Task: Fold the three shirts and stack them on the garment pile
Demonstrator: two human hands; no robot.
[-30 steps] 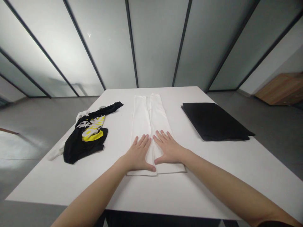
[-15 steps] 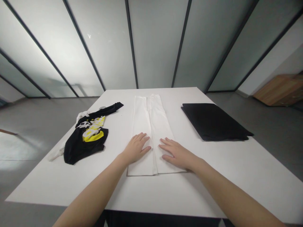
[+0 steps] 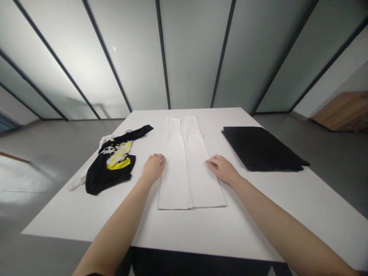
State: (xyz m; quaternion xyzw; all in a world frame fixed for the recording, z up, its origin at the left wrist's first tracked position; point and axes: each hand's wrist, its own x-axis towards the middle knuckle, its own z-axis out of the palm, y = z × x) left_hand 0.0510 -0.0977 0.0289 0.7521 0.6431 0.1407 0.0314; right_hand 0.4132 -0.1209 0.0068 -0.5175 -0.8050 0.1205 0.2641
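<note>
A white garment (image 3: 176,172) lies flat and lengthwise on the white table (image 3: 184,232), its two long panels meeting along the middle. At its left edge is my left hand (image 3: 154,167), fingers curled and closed on the fabric. On the opposite edge, at about the same height, the bent fingers and thumb of my right hand (image 3: 222,168) pinch the cloth. The fingertips of both hands are partly hidden. The near hem rests straight on the table.
To the left lies a rumpled black shirt (image 3: 97,174) with a yellow and white print, over some white cloth (image 3: 78,183). A folded black stack, perhaps fabric (image 3: 261,149), lies on the right. Frosted glass panels (image 3: 192,53) stand behind the table.
Both hands were spread flat on top of the white garment. They have moved outward and slightly away from me to its side edges, and their fingers have closed there.
</note>
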